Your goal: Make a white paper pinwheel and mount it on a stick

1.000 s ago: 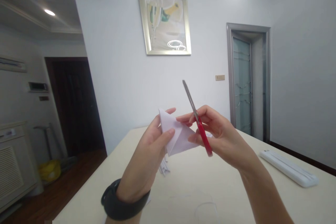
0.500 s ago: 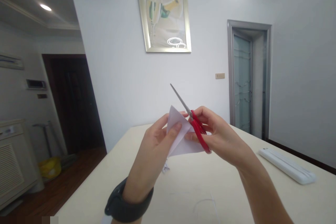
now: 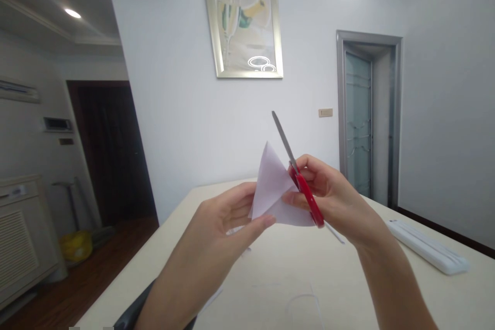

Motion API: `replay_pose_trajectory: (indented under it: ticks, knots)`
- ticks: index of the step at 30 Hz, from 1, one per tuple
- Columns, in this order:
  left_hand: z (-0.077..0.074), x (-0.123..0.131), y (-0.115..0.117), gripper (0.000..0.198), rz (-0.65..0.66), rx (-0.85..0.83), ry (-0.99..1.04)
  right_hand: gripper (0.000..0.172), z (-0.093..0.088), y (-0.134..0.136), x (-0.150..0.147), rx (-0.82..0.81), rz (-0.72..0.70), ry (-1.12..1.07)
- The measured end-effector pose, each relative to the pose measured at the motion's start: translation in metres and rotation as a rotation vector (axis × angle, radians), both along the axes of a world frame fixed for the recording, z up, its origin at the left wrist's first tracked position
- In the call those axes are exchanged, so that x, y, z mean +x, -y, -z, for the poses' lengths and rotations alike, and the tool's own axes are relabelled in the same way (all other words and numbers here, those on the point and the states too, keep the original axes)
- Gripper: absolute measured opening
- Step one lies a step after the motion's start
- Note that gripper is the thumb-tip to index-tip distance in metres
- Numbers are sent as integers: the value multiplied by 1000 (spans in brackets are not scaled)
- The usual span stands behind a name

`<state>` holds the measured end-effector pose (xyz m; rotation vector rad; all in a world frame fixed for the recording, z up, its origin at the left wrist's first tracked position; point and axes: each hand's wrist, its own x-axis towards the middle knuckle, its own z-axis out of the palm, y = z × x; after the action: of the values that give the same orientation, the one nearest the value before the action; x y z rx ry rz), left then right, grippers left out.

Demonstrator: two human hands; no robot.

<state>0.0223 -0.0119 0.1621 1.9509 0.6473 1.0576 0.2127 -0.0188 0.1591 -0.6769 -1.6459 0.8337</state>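
Note:
A folded white paper triangle is held up above the cream table. My left hand pinches its lower left corner between thumb and fingers. My right hand grips red-handled scissors, blades closed and pointing up and left, and its fingers also touch the paper's right side. A black band sits on my left wrist at the bottom edge.
A long white flat device lies on the table at the right. Paper scraps lie on the table behind my left hand. A framed picture hangs on the far wall; a glass door is at the right.
The paper has turned so its tip points upward. The scissors tilted more upright and shifted right. My left hand dropped lower and its grip moved to the paper's lower corner.

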Motion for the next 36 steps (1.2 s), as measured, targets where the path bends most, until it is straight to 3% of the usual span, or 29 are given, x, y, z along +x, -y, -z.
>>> replay_pose_trajectory:
  ticks: [7, 14, 19, 25, 36]
  knots:
    - [-2, -2, 2, 30, -42, -24, -44, 21, -2, 5, 1, 19, -11, 9]
    - [-1, 2, 2, 28, -210, 6, -124, 22, -4, 7, -2, 105, 153, 24]
    - [0, 1, 0, 22, -128, 44, -127, 21, -4, 7, -1, 127, 148, 28]
    - [1, -3, 5, 18, -118, 73, -100, 23, -4, 6, 1, 119, 130, -36]
    - [3, -1, 11, 24, -233, 146, -64, 22, -3, 11, 1, 173, 121, -67]
